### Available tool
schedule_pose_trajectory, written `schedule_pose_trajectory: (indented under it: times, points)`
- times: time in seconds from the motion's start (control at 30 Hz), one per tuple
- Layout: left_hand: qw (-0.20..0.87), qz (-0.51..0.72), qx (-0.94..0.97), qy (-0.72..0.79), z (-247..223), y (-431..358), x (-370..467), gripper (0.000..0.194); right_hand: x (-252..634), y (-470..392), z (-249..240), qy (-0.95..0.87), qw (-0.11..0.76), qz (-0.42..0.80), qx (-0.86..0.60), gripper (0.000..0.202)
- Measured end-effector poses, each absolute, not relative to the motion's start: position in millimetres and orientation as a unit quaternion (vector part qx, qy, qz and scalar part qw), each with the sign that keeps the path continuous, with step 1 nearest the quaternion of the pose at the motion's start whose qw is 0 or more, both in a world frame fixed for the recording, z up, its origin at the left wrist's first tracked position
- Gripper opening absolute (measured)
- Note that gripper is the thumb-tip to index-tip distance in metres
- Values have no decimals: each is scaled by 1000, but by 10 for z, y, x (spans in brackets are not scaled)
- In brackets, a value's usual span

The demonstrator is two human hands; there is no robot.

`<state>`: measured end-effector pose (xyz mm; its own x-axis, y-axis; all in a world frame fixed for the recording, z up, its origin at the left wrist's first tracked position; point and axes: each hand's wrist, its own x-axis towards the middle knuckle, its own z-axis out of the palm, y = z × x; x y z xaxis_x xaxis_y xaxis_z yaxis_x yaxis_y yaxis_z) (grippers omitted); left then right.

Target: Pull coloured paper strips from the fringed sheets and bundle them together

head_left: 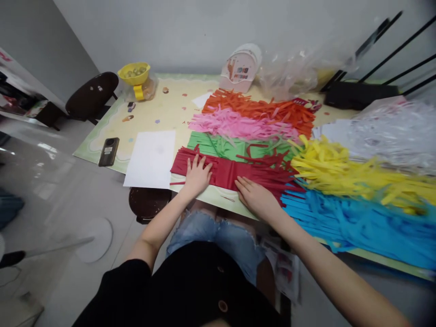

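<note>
A dark red strip of fringed paper [223, 173] lies flat along the near edge of the table, cut into ribbons at both ends with a plain band in the middle. My left hand [198, 176] rests on its left part, fingers spread. On the band's lower edge, right of the middle, lies my right hand [254, 194] with its fingers stretched out close together. Just behind the red piece are green fringe [235, 147], pink fringe [238, 125] and orange fringe [259, 109]. Yellow fringe [357, 172] and blue fringe [350, 222] spread to the right.
A white paper sheet [150, 159] overhangs the table's front edge beside a phone [109, 152]. At the back stand a yellow bowl [134, 72], a cap [240, 68] and a black router [361, 94]. Clear plastic wrapping [395, 131] lies right; a stool [150, 204] stands below.
</note>
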<state>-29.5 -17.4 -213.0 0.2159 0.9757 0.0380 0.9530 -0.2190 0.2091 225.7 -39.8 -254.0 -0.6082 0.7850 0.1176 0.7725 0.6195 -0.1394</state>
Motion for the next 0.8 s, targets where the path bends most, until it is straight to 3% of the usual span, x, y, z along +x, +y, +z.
schedule_pose_trajectory:
  times: [0.23,0.4,0.5,0.67,0.73,0.8]
  points:
    - [144,121,773,606,-2040,21,-528,39,2331,-311,-2409,-900,36,63,-429,50]
    - [231,382,673,590,-2099,426,-753,28,2335,-277,-2262,-897,28,77,-435,54]
    - [268,494,529,636,-2125,725,-984,37,2321,-292,-2224,-898,8,63,-436,53]
    - [253,453,504,690,-1963,923,-1342,87,2356,-289,-2233,-909,-5,39,-416,48]
    - [246,451,547,661,-1891,758,-1231,84,2392,-283,-2252,-918,14,28,-395,46]
    - [249,408,665,573,-1870,488,-930,62,2418,-289,-2268,-926,44,18,-376,41]
